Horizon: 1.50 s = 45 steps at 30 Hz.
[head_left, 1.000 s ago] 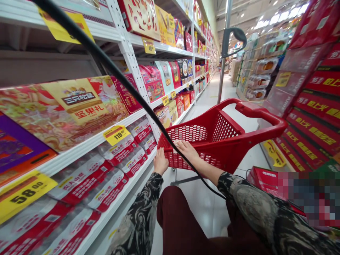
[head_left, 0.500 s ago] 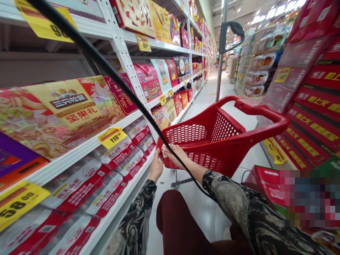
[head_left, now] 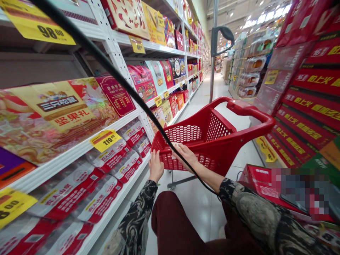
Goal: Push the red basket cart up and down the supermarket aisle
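A red plastic shopping cart [head_left: 228,148] with a perforated basket stands in front of me, its handle towards the right. My left hand [head_left: 156,166] holds the near left corner of the basket, fingers bent against the rim. My right hand [head_left: 187,156] lies on the basket's near side, just below the rim. A crumpled white cloth [head_left: 174,154] shows at its fingertips, mostly hidden under the hand. A black cable [head_left: 127,86] crosses the view diagonally and passes in front of my right hand.
Shelves on the left hold gift boxes [head_left: 63,109], packs of bottled water [head_left: 77,184] and yellow price tags [head_left: 105,140]. Stacked red cartons [head_left: 305,117] line the right. A metal pole with a grey grip [head_left: 221,40] rises behind the cart. A red box [head_left: 259,180] lies low at right.
My right hand has slid rightward along the basket's side with the white cloth. My left hand's fingers have shifted on the corner. The whole view has moved slightly.
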Tool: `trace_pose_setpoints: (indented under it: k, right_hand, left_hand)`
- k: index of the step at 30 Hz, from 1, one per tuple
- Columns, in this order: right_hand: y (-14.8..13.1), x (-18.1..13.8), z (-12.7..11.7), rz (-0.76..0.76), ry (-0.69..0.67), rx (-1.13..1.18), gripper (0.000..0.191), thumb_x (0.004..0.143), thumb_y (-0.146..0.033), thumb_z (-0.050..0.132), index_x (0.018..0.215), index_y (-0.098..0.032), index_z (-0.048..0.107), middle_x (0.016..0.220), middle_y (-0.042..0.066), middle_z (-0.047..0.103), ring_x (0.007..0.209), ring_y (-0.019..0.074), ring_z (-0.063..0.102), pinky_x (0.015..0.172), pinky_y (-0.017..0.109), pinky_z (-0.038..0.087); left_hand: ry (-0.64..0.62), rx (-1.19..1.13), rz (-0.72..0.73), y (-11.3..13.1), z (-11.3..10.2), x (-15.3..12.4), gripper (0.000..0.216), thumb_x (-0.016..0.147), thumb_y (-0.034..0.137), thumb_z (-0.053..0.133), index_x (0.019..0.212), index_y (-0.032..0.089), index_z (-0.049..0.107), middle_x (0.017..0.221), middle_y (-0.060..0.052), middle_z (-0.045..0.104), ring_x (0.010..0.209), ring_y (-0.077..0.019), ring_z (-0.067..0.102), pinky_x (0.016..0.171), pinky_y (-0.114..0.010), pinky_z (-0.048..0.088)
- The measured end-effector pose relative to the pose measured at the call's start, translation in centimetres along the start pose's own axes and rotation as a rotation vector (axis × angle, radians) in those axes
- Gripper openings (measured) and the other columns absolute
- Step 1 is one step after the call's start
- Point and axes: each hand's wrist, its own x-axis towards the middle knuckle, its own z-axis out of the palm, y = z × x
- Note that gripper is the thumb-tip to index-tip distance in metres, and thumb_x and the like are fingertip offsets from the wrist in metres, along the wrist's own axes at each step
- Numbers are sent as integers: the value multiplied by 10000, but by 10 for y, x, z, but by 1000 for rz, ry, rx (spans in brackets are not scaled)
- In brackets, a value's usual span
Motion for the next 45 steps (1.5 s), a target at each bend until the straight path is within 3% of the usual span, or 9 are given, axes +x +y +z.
trace_pose_setpoints:
  k: [5,9,12,17,20,23,29,38,45]
  right_hand:
    - [10,-23,-4,-85,18,40,324,935,-150,415,1205,-157,595,1327,91,531,1313,227,361,1082,419,362]
    - [11,-38,-6,-108,48,90,345,919,-116,410,1204,-166,598,1322,81,540,1320,225,360,1085,427,365]
    - [-3,-29,2,-155,58,112,341,910,-115,425,1193,-171,607,1329,90,532,1325,232,353,1079,428,372]
    - [-42,26,26,-262,60,148,320,929,-175,435,1206,-169,596,1342,99,520,1323,242,360,1080,432,355]
    - [-58,48,48,-355,-24,174,336,930,-178,436,1240,-153,564,1346,103,515,1318,243,369,1071,438,358]
    - [-61,41,72,-411,-134,170,345,919,-133,423,1236,-116,559,1326,129,529,1301,239,398,1052,436,377]
    - [-50,-2,86,-363,-271,180,372,917,-111,402,1264,-115,537,1322,151,527,1262,203,450,1046,393,391]
    - [-35,16,55,-343,-19,120,353,926,-153,433,1256,-110,551,1344,141,510,1318,244,379,1076,409,355]
    - [-30,-44,75,-299,-127,122,305,873,-118,494,1147,-99,626,1243,169,590,1189,255,529,969,427,471]
  left_hand:
    - [22,-112,81,39,18,-25,654,727,53,376,1372,161,369,1515,-64,279,1410,-182,200,1157,-402,218]
    - [27,-234,-12,53,34,-42,704,714,37,387,1398,193,328,1471,-40,371,1391,-151,253,1164,-355,227]
    - [37,-257,-109,41,38,-47,724,717,33,389,1415,195,286,1458,-46,392,1378,-160,286,1156,-363,248]
    - [27,-148,-215,-9,22,-52,728,727,66,422,1429,165,255,1458,-91,382,1377,-224,289,1139,-412,279]
    - [29,-57,-240,-35,10,-56,713,714,68,431,1410,119,285,1476,-130,341,1388,-246,260,1129,-442,284]
    - [-5,18,-206,-45,7,-61,689,708,61,416,1389,89,315,1500,-152,286,1402,-249,221,1124,-461,276]
    - [-115,65,-110,-38,17,-65,701,701,35,392,1395,109,323,1516,-126,257,1416,-225,172,1143,-456,225]
    - [-72,120,-97,-29,22,-59,678,714,21,390,1386,91,328,1497,-158,292,1399,-265,223,1117,-504,252]
    - [-153,133,12,-2,27,-73,721,679,25,418,1392,68,320,1500,-182,267,1400,-267,220,1124,-508,234]
